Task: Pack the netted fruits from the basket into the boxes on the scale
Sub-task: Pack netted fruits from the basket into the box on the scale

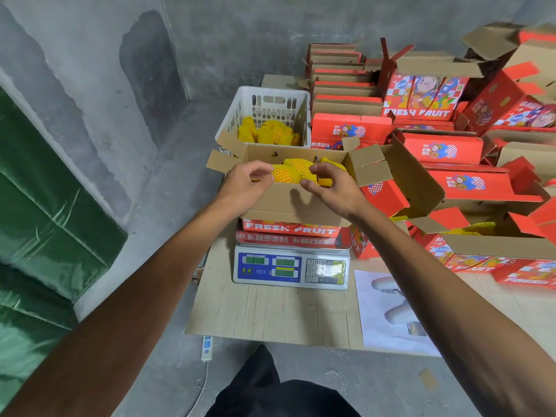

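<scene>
An open cardboard box (288,206) with red "FRESH FRUIT" sides sits on a digital scale (291,267). Several yellow netted fruits (293,170) lie inside it. My left hand (245,185) hovers over the box's left side, fingers loosely curled beside a fruit, holding nothing. Over the right side, my right hand (329,188) has its fingers bent just above the fruits, also holding nothing. Behind the box stands a white plastic basket (240,109) with more netted fruits (264,133) in its bottom.
Stacks of flat and folded red boxes (421,94) crowd the table's right and back. Another open box with fruits (481,233) sits at the right. A white printed sheet (388,311) lies on the wooden tabletop (270,311). A power strip (207,347) lies on the floor; green tarp (45,221) at left.
</scene>
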The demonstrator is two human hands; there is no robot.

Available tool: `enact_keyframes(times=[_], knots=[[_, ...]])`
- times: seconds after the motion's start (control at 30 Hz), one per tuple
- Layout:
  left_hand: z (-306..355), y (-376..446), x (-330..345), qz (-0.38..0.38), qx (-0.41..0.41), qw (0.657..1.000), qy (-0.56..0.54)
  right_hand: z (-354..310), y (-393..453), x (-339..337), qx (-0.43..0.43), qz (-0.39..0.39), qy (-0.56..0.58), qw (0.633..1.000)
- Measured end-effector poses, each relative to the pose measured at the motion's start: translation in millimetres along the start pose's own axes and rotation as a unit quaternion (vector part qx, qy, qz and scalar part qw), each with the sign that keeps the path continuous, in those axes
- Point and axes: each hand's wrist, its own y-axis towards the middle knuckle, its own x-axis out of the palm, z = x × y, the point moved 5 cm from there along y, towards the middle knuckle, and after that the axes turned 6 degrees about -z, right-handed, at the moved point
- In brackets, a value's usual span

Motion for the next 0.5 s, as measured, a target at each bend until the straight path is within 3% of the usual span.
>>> enact_keyframes(times=[0.27,0.4,0.5], knots=[[3,4,12,-0.001,0.008,1.0,0.001,5,-8,-12,0.013,0.022,0.013,1.0],[1,3,2,0.057,0.054,0.99,0.116,10,-11,-27,0.011,0.07,-0.011,0.997],[-7,4,-6,0.122,0.043,0.966,0.223,20,-11,-42,0.06,0.102,-0.041,0.992]])
